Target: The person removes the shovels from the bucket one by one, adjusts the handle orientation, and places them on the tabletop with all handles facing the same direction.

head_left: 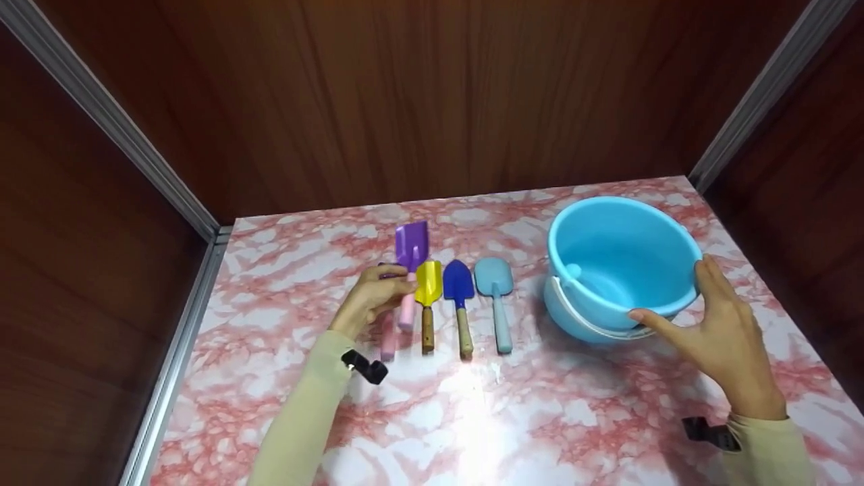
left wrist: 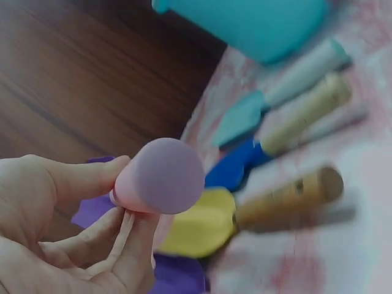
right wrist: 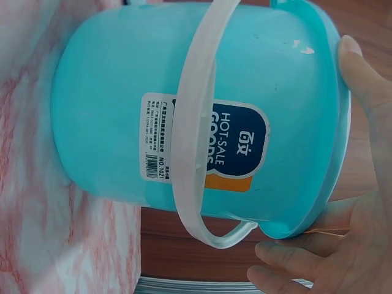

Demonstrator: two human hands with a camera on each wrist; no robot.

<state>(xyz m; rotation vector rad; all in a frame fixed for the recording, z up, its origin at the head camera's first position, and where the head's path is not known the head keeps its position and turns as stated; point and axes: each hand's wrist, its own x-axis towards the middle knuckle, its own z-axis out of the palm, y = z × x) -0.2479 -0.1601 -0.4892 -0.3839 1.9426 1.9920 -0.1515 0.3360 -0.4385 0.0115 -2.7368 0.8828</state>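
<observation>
My left hand point(head_left: 378, 293) pinches the pink handle point(left wrist: 165, 174) of a toy shovel with a purple blade point(head_left: 412, 244), raised over the table. Below that hand lies another pink-handled shovel point(head_left: 388, 343), its purple blade mostly hidden by the fingers. To the right lie a yellow shovel point(head_left: 428, 283) with a brown handle, a dark blue trowel point(head_left: 459, 280) with a pale wooden handle, and a light blue shovel point(head_left: 495, 277). My right hand point(head_left: 729, 337) grips the rim of a blue bucket point(head_left: 624, 256), thumb at the near edge and fingers along the right side.
The bucket's white handle point(right wrist: 193, 122) hangs down its near side, across a printed label point(right wrist: 236, 141). A red and white marbled tabletop point(head_left: 540, 418) lies underneath. Dark wooden panels point(head_left: 439, 101) with metal edge strips point(head_left: 169, 196) enclose the table at the back and sides.
</observation>
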